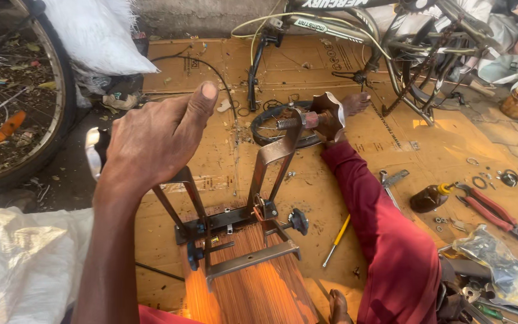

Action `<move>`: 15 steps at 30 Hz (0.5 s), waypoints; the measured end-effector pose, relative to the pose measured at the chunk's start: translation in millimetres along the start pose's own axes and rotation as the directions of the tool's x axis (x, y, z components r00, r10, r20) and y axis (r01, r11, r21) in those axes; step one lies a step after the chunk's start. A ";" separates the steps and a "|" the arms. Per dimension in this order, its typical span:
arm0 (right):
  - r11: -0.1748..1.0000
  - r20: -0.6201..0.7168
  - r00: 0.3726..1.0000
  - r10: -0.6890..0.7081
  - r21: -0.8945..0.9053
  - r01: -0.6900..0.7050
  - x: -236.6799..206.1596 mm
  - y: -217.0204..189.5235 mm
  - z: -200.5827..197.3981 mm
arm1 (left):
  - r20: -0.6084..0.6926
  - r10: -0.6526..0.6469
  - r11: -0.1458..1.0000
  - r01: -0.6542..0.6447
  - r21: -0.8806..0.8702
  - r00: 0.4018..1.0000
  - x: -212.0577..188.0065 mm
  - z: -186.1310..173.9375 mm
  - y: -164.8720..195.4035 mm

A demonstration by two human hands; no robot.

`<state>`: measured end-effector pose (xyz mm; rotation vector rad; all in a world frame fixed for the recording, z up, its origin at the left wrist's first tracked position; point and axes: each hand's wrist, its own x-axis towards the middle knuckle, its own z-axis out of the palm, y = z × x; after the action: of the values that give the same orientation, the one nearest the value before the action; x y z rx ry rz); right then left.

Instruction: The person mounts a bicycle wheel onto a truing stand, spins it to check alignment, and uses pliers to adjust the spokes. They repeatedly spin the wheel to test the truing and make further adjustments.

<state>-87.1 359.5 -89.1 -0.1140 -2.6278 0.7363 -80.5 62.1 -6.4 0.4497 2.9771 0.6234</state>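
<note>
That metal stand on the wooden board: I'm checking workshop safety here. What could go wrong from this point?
1. The left hand rests atop one upright of the metal stand; leaning on it might tip or pinch.
2. The bare foot lies close to the threaded knob.
3. Loose pliers and screwdriver lie on the cardboard, easy to step on.

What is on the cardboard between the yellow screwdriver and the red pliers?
In the head view, the leg in dark red trousers lies between the yellow-handled screwdriver and red-handled pliers, with a small brown bottle beyond it.
</note>
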 end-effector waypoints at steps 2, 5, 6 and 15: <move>1.000 0.013 1.000 -0.001 -0.012 0.001 2.3 9.4 7.0 | -0.014 -0.011 1.000 0.011 0.022 1.000 -2.0 -1.5 2.7; 1.000 0.034 0.999 -0.011 -0.026 0.012 8.8 21.2 20.0 | -0.035 -0.018 1.000 0.018 0.000 0.999 -3.4 -3.2 5.7; 0.999 0.039 0.999 -0.014 -0.036 0.016 7.6 25.2 20.5 | -0.021 -0.028 1.000 0.028 0.002 0.999 -3.4 -4.0 6.0; 0.867 -0.158 0.978 0.136 -0.459 -0.195 -200.0 55.8 -133.2 | -0.063 -0.032 0.996 0.037 0.080 0.997 -4.4 -8.7 9.8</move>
<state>148.0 434.5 -86.6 -0.5131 -2.6454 0.1122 -74.7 66.1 5.5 0.3900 3.0710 0.5243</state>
